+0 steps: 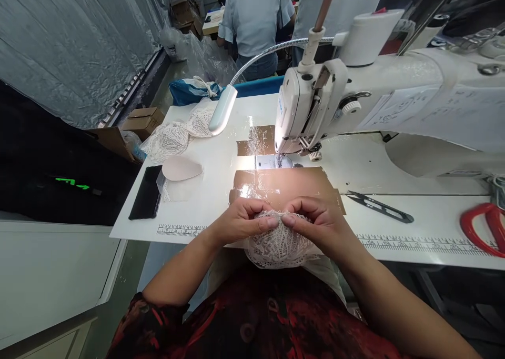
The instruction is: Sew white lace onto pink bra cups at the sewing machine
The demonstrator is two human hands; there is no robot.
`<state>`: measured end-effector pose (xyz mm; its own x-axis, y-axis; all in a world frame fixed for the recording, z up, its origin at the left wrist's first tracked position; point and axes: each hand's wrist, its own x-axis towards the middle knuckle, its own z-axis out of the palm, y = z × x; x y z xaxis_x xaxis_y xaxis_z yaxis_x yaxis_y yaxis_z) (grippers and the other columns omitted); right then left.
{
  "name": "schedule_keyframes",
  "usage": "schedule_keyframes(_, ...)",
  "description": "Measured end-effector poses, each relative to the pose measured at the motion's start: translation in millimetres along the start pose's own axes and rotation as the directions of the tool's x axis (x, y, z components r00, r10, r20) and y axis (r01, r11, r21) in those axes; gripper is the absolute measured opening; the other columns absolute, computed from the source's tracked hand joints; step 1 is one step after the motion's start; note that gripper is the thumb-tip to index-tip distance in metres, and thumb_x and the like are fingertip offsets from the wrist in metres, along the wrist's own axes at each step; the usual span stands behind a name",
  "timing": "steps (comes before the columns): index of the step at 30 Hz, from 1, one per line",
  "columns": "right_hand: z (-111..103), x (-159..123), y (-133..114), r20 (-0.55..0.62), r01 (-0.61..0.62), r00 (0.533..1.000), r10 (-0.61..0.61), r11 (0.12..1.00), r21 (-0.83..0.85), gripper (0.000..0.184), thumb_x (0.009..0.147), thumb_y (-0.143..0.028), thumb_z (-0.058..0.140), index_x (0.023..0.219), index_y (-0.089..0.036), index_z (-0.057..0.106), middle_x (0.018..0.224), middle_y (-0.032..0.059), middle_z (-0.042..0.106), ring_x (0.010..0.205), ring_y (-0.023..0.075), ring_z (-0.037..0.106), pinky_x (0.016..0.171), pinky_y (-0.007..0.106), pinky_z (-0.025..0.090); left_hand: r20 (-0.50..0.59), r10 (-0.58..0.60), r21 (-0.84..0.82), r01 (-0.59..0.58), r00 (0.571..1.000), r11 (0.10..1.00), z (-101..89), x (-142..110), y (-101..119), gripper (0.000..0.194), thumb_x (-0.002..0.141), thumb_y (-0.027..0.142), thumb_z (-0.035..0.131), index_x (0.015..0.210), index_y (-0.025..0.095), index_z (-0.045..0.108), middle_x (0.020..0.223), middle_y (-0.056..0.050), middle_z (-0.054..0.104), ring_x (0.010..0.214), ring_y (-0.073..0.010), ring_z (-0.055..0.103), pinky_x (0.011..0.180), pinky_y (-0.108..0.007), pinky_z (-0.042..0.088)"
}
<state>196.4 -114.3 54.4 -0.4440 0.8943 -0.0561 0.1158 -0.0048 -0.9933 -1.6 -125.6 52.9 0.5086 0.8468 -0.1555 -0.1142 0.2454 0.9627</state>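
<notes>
A cream lace cup piece [279, 247] hangs over the front edge of the sewing table, its top edge pinched in both hands. My left hand [248, 219] closes thumb and fingers on the lace from the left. From the right, my right hand [313, 219] grips the same edge, the two thumbs almost meeting. Behind my fingers, brown tape [284, 182] covers the table in front of the needle area of a white sewing machine [300, 111]. What the fingertips press between them is partly hidden.
At left lie more lace pieces [169, 140], a beige cup pad [181, 168] and a black phone [145, 193]. Thread snips [381, 207] and red-handled scissors [483, 227] rest at right. A lamp [223, 109] arches over the table. A person [252, 22] sits beyond.
</notes>
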Motion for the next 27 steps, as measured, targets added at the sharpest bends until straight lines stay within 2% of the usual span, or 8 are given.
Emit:
schedule_keyframes(5,5,9,14,0.037,-0.128,0.992,0.123,0.944,0.304,0.028,0.073,-0.045,0.072,0.071,-0.019,0.061,0.061,-0.0031,0.052,0.054,0.009,0.043,0.049,0.022,0.036,-0.178,-0.069,-0.252,0.022,0.982,0.967,13.8,6,-14,0.035,0.068,0.04,0.076,0.067,0.012,0.056,0.056,0.003,0.049,0.047,-0.0049,0.041,0.047,-0.019,0.035)
schedule_keyframes(8,-1,12,19,-0.012,-0.153,0.985,0.171,0.908,0.389,0.029,0.07,-0.044,0.075,0.076,-0.019,0.064,0.065,-0.0019,0.057,0.057,0.0098,0.048,0.053,0.024,0.042,-0.351,-0.076,-0.254,-0.017,0.933,0.967,2.2,0,-6,0.034,0.069,0.041,0.074,0.068,0.014,0.054,0.057,0.003,0.053,0.047,-0.0071,0.045,0.047,-0.02,0.036)
schedule_keyframes(12,-26,9,19,-0.159,-0.113,0.969,0.187,0.916,0.385,0.029,0.066,-0.041,0.078,0.08,-0.019,0.067,0.075,0.0011,0.064,0.066,0.0128,0.058,0.065,0.028,0.05,-0.626,0.297,0.306,-0.123,0.721,0.944,-37.7,-14,32,0.025,0.078,0.039,0.065,0.072,0.017,0.057,0.061,0.002,0.053,0.054,-0.0105,0.047,0.053,-0.023,0.037)
schedule_keyframes(14,-38,9,18,-0.208,-0.085,0.964,0.162,0.937,0.339,0.028,0.067,-0.042,0.078,0.08,-0.019,0.067,0.074,0.0011,0.063,0.067,0.0132,0.058,0.066,0.028,0.05,-0.533,0.572,0.721,-0.02,0.624,0.693,-52.3,-9,46,0.024,0.082,0.034,0.061,0.065,0.018,0.056,0.059,0.002,0.048,0.057,-0.0116,0.044,0.056,-0.024,0.035)
schedule_keyframes(17,-49,16,13,-0.204,-0.061,0.975,0.093,0.986,0.156,0.025,0.073,-0.042,0.072,0.083,-0.02,0.067,0.07,-0.0001,0.061,0.064,0.0127,0.056,0.063,0.026,0.047,-0.229,0.648,0.97,0.113,0.726,0.216,-52.6,26,43,0.028,0.085,0.025,0.052,0.058,0.018,0.051,0.059,-0.002,0.048,0.06,-0.0147,0.043,0.059,-0.027,0.034)
schedule_keyframes(20,-55,34,7,-0.115,-0.024,0.993,0.005,0.987,-0.157,0.018,0.081,-0.038,0.062,0.085,-0.021,0.068,0.066,-0.0011,0.061,0.064,0.014,0.056,0.062,0.027,0.044,-0.097,0.387,0.986,0.14,0.917,-0.086,-32.1,72,18,0.02,0.085,0.013,0.044,0.073,0.014,0.06,0.075,-0.01,0.059,0.073,-0.0202,0.052,0.065,-0.03,0.037)
schedule_keyframes(23,-57,53,4,-0.015,0.04,0.998,-0.053,0.886,-0.462,0.018,0.083,-0.025,0.052,0.085,-0.022,0.069,0.068,-0.0006,0.066,0.064,0.0161,0.058,0.062,0.028,0.043,-0.08,0.211,0.982,0.113,0.974,-0.151,-7.0,100,-8,0.023,0.081,0.001,0.041,0.08,0.007,0.063,0.078,-0.016,0.062,0.078,-0.0257,0.055,0.067,-0.034,0.038)
schedule_keyframes(27,-52,68,16,0.069,0.173,0.983,-0.17,0.732,-0.659,0.029,0.084,-0.014,0.045,0.095,-0.022,0.07,0.099,0.004,0.071,0.09,0.0198,0.061,0.077,0.031,0.045,-0.061,0.132,0.976,0.087,0.989,-0.198,14.2,97,-20,0.022,0.079,-0.002,0.044,0.084,0.006,0.063,0.077,-0.016,0.062,0.077,-0.0267,0.057,0.064,-0.035,0.04)
